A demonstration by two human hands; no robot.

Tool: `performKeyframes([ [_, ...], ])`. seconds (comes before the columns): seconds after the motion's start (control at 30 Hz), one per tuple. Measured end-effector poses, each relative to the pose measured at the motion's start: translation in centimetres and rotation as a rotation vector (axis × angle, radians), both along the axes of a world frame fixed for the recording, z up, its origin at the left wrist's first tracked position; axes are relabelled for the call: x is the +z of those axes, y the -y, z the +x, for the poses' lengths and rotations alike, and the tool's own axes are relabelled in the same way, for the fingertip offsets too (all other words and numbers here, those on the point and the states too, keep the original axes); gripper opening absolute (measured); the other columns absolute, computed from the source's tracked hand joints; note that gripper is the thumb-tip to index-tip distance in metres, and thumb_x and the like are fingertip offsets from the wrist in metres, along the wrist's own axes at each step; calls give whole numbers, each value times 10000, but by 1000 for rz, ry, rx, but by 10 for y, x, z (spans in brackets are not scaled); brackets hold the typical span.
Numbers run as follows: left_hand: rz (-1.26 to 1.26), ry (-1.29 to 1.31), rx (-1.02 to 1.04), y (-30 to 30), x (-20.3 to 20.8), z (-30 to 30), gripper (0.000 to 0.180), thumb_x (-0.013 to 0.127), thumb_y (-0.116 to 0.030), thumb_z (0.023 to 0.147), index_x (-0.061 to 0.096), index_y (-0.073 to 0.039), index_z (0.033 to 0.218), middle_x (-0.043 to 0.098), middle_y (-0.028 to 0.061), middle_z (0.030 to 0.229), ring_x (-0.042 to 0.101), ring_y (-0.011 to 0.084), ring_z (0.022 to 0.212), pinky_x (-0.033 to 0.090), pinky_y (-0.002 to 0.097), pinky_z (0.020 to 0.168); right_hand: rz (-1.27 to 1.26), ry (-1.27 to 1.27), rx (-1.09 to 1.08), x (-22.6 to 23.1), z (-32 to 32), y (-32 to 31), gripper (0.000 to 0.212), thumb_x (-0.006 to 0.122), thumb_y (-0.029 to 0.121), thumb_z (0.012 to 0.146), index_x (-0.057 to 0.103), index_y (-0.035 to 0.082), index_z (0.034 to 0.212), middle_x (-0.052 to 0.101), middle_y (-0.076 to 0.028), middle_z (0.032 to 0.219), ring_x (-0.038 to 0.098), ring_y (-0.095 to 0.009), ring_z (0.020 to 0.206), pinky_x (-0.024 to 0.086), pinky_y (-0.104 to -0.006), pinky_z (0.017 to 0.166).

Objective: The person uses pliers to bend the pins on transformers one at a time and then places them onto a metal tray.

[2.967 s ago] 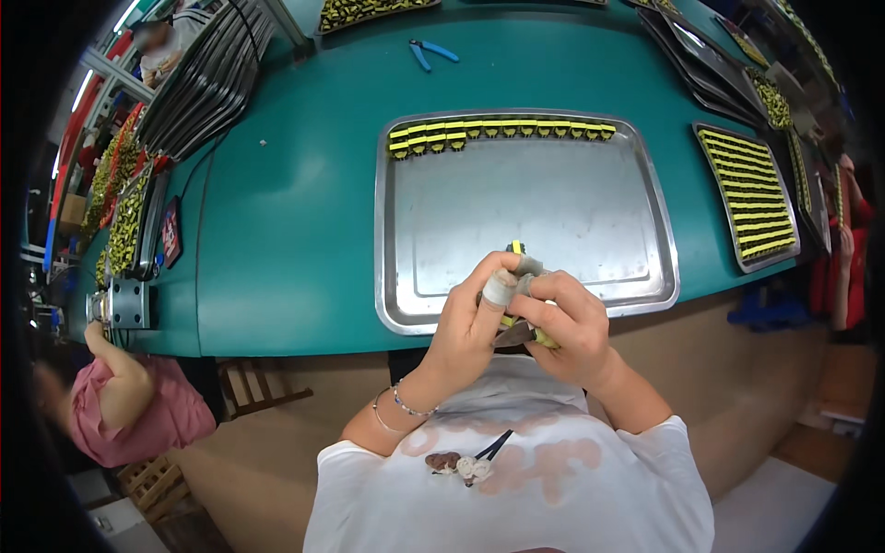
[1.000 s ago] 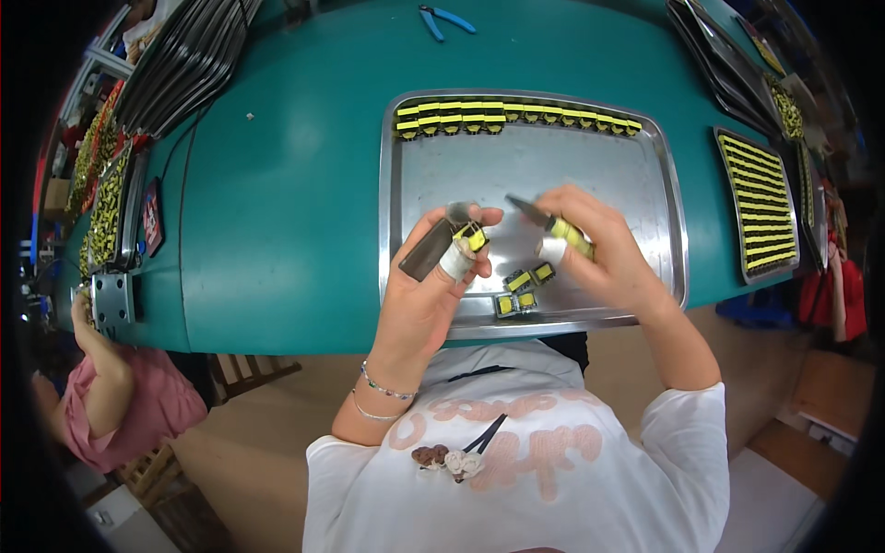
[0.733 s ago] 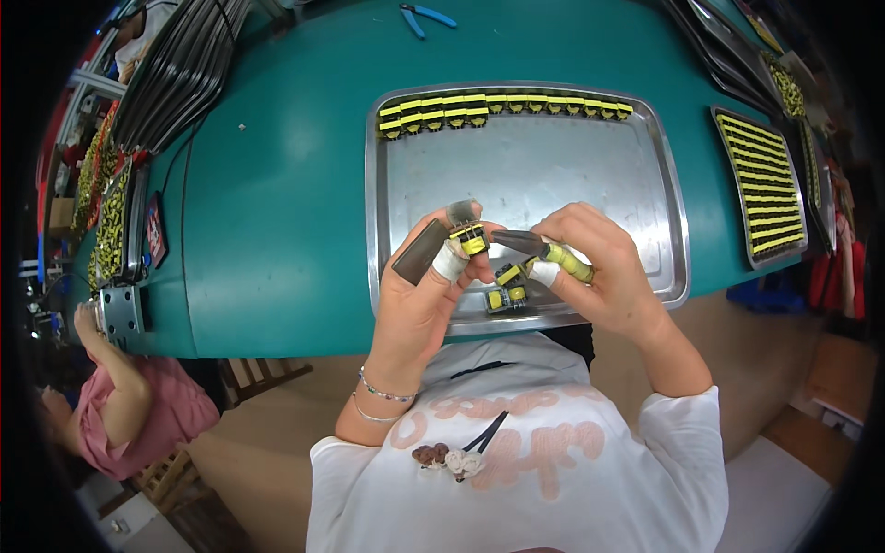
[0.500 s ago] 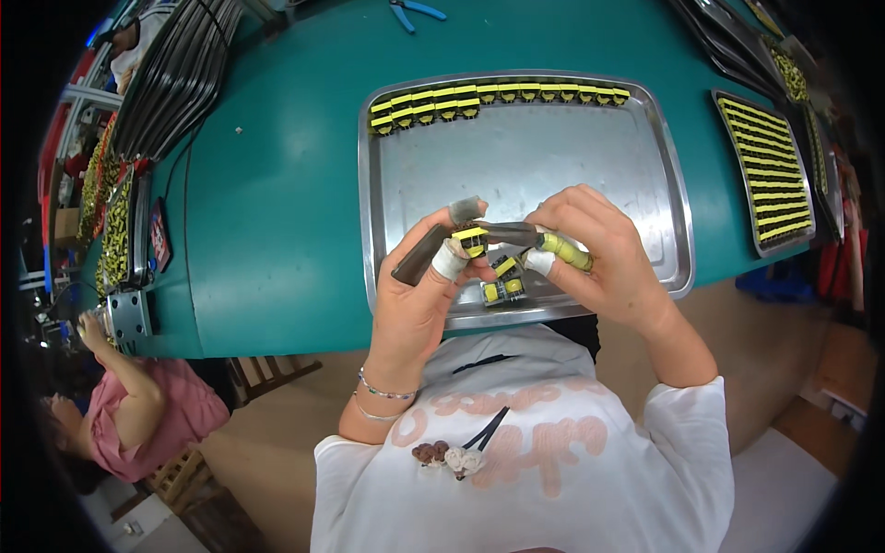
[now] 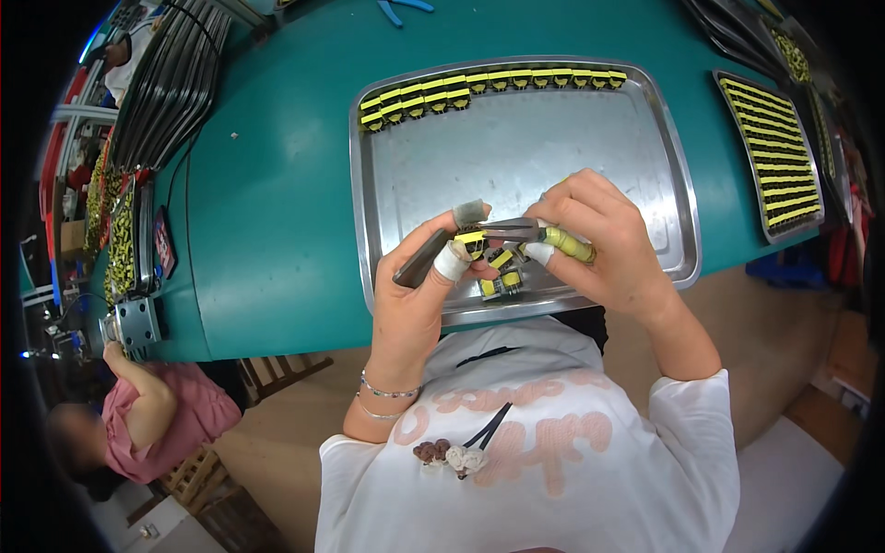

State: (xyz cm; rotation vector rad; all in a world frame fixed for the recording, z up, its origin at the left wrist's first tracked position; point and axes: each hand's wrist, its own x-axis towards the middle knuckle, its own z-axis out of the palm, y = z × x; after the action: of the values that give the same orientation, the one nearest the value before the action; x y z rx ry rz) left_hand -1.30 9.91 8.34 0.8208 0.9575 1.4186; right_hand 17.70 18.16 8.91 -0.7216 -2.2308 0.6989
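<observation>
Above the near part of a metal tray, my left hand pinches a small black-and-yellow transformer between taped fingertips. A dark, flat strip lies across that hand between thumb and forefinger. My right hand is closed round a dark two-bladed tool, tweezers or slim pliers; I cannot tell which. Its tips reach the transformer's upper edge. Yellow wrapping shows among the right fingers. Below the hands, a few loose transformers lie in the tray, partly covered by fingers.
Transformers stand lined up along the tray's far side. A second tray full of them sits at the right. Blue-handled pliers lie at the far edge. Stacked dark trays stand left; a person in pink works beyond.
The tool's tips have come onto the transformer's upper edge, and its two blades now show apart. The view has shifted slightly. Both hands keep their grips.
</observation>
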Motion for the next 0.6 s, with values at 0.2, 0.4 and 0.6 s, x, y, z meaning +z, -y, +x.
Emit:
performKeyframes([
  [0.2,-26,-19,-21,1,-8,5,373,621,-179,898,557,56,1180,640,122,1020,640,168,862,551,306,781,81,38,20,-13,6,1,270,644,29,560,636,36,830,568,-62,768,531,-237,719,434,-339,660],
  [0.4,-37,-12,-22,5,-16,13,362,631,-187,892,566,56,1152,644,123,1019,645,167,840,541,295,775,167,67,17,-21,13,3,269,665,53,518,619,48,784,544,-54,718,505,-232,670,415,-335,592],
  [0.6,-25,2,-36,9,-21,16,373,653,-211,877,573,57,1124,646,115,1004,650,166,824,533,278,761,252,57,21,-27,16,6,298,684,73,482,614,57,772,542,-50,714,498,-236,648,403,-339,551],
])
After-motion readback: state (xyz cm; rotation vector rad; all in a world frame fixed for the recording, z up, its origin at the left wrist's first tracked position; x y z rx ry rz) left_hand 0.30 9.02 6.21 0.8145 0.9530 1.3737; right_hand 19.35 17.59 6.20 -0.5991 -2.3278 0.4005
